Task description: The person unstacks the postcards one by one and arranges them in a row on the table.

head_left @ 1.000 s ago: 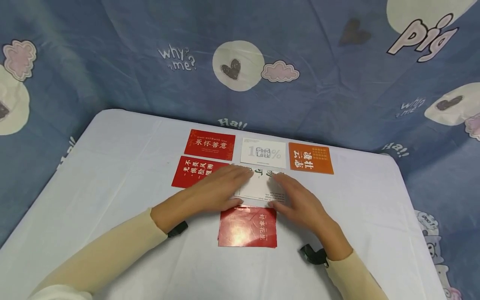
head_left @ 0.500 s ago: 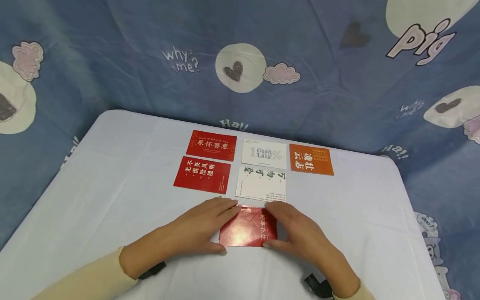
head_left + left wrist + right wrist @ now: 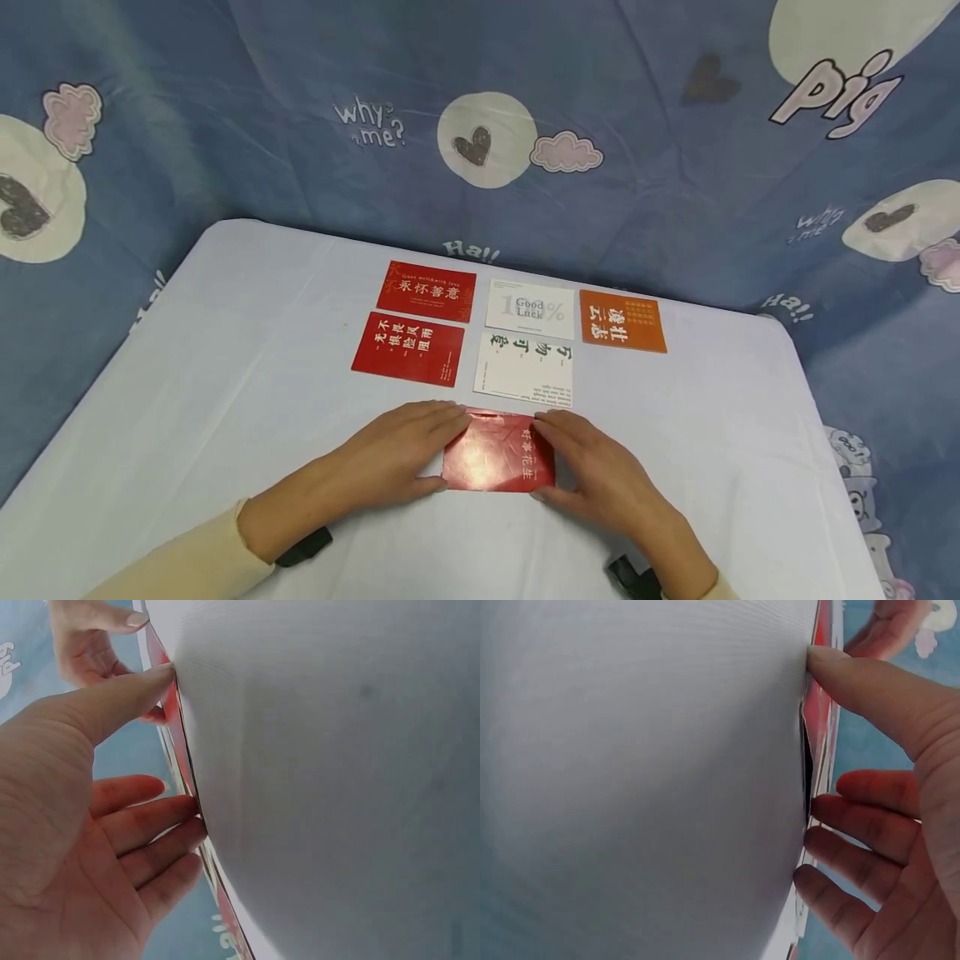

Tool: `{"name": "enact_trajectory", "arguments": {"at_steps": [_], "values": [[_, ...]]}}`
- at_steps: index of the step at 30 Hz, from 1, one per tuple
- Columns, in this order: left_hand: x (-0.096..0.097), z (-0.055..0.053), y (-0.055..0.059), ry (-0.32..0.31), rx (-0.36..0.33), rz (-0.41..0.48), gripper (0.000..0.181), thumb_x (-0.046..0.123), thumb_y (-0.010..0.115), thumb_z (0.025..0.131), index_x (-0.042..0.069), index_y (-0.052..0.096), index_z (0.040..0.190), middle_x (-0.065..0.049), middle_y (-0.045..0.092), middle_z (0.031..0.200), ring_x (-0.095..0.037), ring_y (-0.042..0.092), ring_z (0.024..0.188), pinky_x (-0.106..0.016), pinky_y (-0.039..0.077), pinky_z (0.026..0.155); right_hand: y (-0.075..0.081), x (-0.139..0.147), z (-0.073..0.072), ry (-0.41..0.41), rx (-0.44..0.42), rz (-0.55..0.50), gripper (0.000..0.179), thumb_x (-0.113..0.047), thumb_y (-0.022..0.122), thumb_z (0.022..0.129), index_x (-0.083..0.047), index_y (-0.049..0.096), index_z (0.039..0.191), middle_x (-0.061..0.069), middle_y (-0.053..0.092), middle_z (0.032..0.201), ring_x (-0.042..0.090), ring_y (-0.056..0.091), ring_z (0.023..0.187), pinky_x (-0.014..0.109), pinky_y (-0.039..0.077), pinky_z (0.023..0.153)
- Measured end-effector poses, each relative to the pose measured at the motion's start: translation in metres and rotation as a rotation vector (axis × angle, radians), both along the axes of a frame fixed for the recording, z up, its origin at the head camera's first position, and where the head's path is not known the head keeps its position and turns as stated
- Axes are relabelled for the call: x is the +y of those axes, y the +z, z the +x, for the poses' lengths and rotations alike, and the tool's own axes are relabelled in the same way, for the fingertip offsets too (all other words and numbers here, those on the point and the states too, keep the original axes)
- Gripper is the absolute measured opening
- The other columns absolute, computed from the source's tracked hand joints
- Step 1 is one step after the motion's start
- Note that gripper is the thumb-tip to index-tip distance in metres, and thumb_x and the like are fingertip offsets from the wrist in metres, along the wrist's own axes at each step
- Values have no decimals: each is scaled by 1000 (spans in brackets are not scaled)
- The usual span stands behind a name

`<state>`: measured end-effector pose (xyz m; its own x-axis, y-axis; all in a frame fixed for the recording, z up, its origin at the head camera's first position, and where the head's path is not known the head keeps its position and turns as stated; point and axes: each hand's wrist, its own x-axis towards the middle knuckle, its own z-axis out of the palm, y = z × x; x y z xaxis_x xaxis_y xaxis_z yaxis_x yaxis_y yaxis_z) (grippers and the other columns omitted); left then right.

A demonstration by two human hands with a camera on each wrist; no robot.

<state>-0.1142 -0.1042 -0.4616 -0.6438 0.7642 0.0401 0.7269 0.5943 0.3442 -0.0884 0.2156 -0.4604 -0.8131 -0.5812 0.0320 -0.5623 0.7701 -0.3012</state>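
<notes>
A white-covered table point(image 3: 225, 350) carries five laid-out cards point(image 3: 523, 375) in two rows, and nearest the person a glossy red card stack point(image 3: 498, 454). The left hand point(image 3: 390, 454) and right hand point(image 3: 600, 471) flank that stack — fingers nearly straight against its side edges, thumbs at the near corners, lifting nothing.
</notes>
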Motion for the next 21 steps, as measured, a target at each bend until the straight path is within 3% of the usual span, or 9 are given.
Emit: {"name": "enact_trajectory", "arguments": {"at_steps": [9, 21], "values": [[3, 0, 0, -12, 32, 26, 79, 36, 90, 82, 3, 58, 146, -10, 59, 146, -29, 52, 137, -44, 41, 117, -1, -2, 0, -6, 4, -59, 86, -40, 95, 75, -7, 58, 146, 1, 54, 141, 19, 49, 132, 36, 55, 103], [3, 3, -1, 22, -6, 55, 82, 32, 92, 81, 4, 55, 149, -7, 56, 145, -25, 48, 135, -42, 41, 116, -1, -6, 3, -46, -38, -75, 87, -37, 95, 75, -10, 55, 147, 2, 48, 142, 19, 41, 134, 33, 59, 94]]}}
